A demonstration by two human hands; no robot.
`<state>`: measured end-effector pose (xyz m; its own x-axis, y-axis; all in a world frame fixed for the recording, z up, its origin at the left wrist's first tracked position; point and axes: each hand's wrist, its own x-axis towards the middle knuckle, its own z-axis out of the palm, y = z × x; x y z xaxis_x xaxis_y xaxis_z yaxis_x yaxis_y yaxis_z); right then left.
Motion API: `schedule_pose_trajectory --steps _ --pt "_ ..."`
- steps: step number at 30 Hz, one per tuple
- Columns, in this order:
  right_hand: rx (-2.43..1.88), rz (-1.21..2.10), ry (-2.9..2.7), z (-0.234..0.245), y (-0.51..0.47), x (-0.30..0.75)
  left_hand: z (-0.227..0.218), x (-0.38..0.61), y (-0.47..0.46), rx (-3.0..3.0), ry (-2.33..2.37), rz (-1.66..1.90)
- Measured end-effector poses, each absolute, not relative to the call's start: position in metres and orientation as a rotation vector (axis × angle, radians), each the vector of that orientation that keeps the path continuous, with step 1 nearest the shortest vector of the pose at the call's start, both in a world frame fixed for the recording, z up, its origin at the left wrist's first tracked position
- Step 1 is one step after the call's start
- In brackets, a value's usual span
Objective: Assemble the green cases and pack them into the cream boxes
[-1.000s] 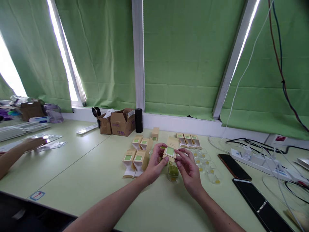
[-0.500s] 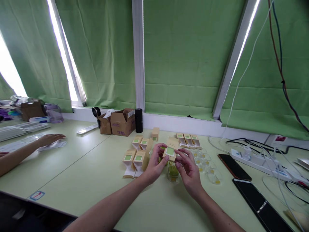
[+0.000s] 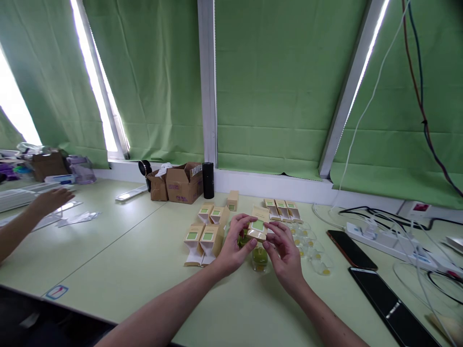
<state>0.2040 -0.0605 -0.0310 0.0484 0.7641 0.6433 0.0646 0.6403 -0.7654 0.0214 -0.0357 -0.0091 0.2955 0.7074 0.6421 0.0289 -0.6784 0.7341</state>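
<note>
Between my two hands is a small beige cardboard box [image 3: 257,233] with a green square on it, held up off the table. My left hand [image 3: 235,243] grips its left side, fingers on top and thumb below. On the right side, the fingers and thumb of my right hand [image 3: 284,248] pinch it. Just below stands a green glass jar [image 3: 259,259] on the table, with more green glass partly hidden behind my left hand. To the left, several beige boxes [image 3: 208,243] stand with their white flaps folded out. Clear round plastic pieces with yellow spots [image 3: 321,264] lie to the right.
Three similar boxes [image 3: 282,210] and a single box [image 3: 233,200] are farther back. Brown cartons [image 3: 184,184] and a black cylinder [image 3: 208,180] stand by the wall. Two phones [image 3: 351,248] and a power strip [image 3: 390,245] with cables lie right. A co-worker's hand [image 3: 50,200] is left.
The box between my hands has tilted, so its lower front edge and flap now show. The co-worker's hand has moved left, off the clear plastic sheets.
</note>
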Motion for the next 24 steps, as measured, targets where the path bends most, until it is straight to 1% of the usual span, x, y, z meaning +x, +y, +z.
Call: schedule_pose_trajectory --steps 13,24 --pt "-0.762 0.61 -1.458 -0.0329 -0.0608 0.204 -0.0104 0.0222 -0.0356 1.912 0.671 1.436" --pt "-0.769 0.583 -1.498 -0.0343 -0.0608 0.2038 -0.0131 0.0226 -0.0348 1.766 0.614 1.421"
